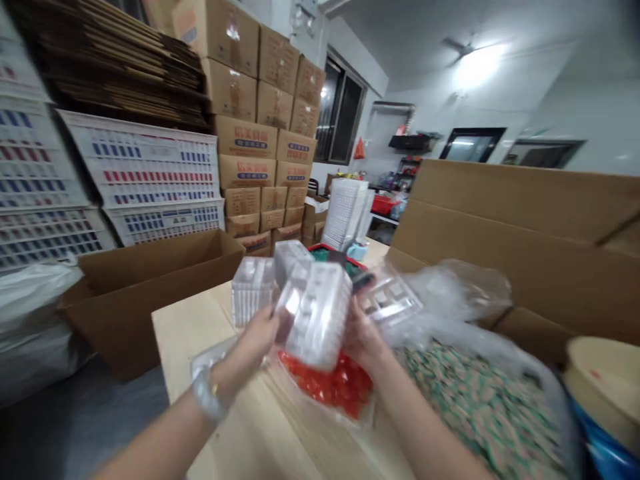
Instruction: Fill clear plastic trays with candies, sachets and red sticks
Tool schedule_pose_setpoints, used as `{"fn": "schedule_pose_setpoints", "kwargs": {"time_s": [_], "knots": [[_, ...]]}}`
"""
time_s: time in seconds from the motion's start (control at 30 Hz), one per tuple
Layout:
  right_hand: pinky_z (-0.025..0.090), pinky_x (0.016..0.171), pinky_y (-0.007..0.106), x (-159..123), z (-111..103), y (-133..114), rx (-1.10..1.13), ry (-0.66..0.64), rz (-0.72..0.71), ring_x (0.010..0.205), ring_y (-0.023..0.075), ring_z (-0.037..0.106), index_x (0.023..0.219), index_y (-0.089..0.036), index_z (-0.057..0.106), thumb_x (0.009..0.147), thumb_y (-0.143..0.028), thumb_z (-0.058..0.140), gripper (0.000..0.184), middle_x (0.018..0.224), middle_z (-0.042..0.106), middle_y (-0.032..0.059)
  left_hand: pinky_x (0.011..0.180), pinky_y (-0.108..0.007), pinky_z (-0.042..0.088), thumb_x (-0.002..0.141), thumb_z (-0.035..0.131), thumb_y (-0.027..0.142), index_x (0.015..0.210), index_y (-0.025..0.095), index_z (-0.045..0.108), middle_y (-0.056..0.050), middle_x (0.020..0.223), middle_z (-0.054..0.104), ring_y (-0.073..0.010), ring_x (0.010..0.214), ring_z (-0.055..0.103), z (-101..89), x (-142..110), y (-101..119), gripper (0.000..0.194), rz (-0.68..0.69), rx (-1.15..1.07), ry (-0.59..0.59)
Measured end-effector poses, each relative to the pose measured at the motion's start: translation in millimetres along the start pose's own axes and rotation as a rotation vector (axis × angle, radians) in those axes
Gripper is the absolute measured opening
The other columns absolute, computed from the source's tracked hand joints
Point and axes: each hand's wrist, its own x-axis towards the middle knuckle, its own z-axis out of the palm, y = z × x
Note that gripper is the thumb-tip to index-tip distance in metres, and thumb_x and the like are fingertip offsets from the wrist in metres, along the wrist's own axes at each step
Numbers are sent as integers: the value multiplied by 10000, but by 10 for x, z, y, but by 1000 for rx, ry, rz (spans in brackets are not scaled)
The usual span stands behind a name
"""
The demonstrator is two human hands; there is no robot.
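A person's left hand and right hand grip a bundle of clear plastic trays above a pale wooden table in a storeroom stacked with cardboard cartons. The left hand is closed around the near side of the tilted bundle. The right hand is closed on its far side, with its fingers blurred and partly hidden. The bundle hangs just over a clear bag of red pieces, while a clear plastic pack stands upright on the table just beyond the left hand. A bulging bag of green and white pieces lies beside the right forearm, and an open cardboard box sits off the table's left edge.

Smooth plastic and a tilted hold at the sides could let the trays slip apart and fall. A dropped tray could knock over the upright pack or land on the bag of red pieces, and a tear there could spill them across the table. A bracelet on the left wrist could also catch on thin plastic.
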Motion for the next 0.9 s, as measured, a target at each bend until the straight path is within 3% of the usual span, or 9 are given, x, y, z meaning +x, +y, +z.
{"fn": "schedule_pose_setpoints", "kwargs": {"time_s": [0.1, 0.2, 0.3, 0.37, 0.5, 0.57, 0.67, 0.77, 0.9], "knots": [[441, 595, 289, -916, -625, 208, 122, 98, 143, 739, 195, 591, 880, -241, 618, 685, -552, 519, 380, 795, 651, 35, 764, -307, 455, 681, 476, 473, 840, 160, 610, -67, 880, 664, -244, 872, 578, 282, -684, -676, 376, -70, 137, -256], [424, 550, 234, -1931, -1265, 541, 237, 285, 174, 676, 146, 592, 895, -293, 624, 647, -535, 580, 350, 827, 656, 8, 859, -333, 417, 681, 446, 509, 903, 187, 628, -64, 978, 651, -263, 968, 549, 598, -1220, -1313, 431, -78, 252, -521], [423, 567, 231, -2880, -1667, 846, 264, 452, 139, 665, 142, 592, 837, -267, 647, 584, -494, 652, 341, 836, 656, 25, 915, -336, 379, 675, 466, 472, 956, 220, 632, -49, 1053, 626, -266, 1032, 519, 982, -1539, -1595, 413, -40, 391, -764], [424, 583, 237, -3424, -1796, 957, 210, 611, 24, 674, 149, 588, 809, -240, 653, 564, -407, 693, 299, 800, 652, 32, 926, -340, 372, 680, 455, 432, 976, 227, 632, -45, 1051, 628, -265, 1038, 519, 1257, -1679, -1582, 401, 5, 488, -887], [375, 481, 213, -4393, -1900, 988, 90, 1086, -270, 549, 116, 530, 821, -233, 641, 555, -309, 718, 287, 670, 615, 1, 974, -319, 326, 716, 394, 361, 1077, 263, 583, -3, 1113, 594, -232, 1093, 487, 1700, -1893, -1390, 419, 249, 628, -1083], [317, 423, 199, -4828, -1921, 992, 25, 1287, -389, 458, 82, 448, 816, -230, 637, 541, -285, 729, 295, 588, 568, -26, 1002, -315, 286, 729, 371, 360, 1162, 250, 518, -6, 1199, 530, -219, 1150, 433, 1848, -1992, -1313, 470, 380, 762, -1100], [296, 415, 207, -5348, -1981, 986, -124, 1464, -505, 446, 68, 398, 879, -234, 627, 570, -288, 710, 325, 626, 549, -30, 1029, -365, 221, 708, 405, 434, 1273, 155, 382, -81, 1359, 314, -251, 1258, 255, 2013, -2206, -1230, 631, 580, 1036, -1031], [350, 462, 242, -5714, -2150, 873, -323, 1555, -479, 507, 104, 451, 996, -233, 592, 641, -357, 639, 379, 740, 571, 6, 1006, -522, 124, 596, 527, 509, 1301, 199, 312, -95, 1407, 153, -334, 1283, 78, 2132, -2503, -1169, 800, 685, 1277, -1043], [425, 666, 355, -6014, -2456, 742, -881, 1796, -313, 779, 231, 528, 1034, -166, 586, 668, -387, 565, 428, 953, 580, 114, 966, -566, 99, 570, 553, 402, 1285, 251, 319, -108, 1401, 164, -361, 1272, 121, 2283, -2773, -1127, 767, 755, 1501, -1057]]}}
